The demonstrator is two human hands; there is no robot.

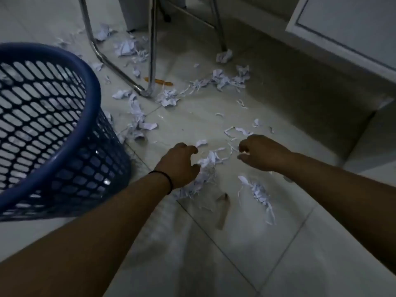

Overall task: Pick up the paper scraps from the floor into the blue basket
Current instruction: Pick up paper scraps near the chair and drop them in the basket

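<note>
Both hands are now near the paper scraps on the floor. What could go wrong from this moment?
1. The left hand is closing on a loose clump of scraps; thin strips may slip out on the way to the blue basket.
2. Many scraps lie around the metal chair legs, so some could be missed there.
3. The basket wall is open mesh; small pieces might fall through.

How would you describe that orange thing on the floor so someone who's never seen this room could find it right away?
Start at the big blue plastic mesh basket on the left, then look past it to the shiny chrome chair legs. The small orange elongated object lies flat on the pale floor tiles behind the nearest leg's foot. It is the only orange item among white paper scraps.
</note>
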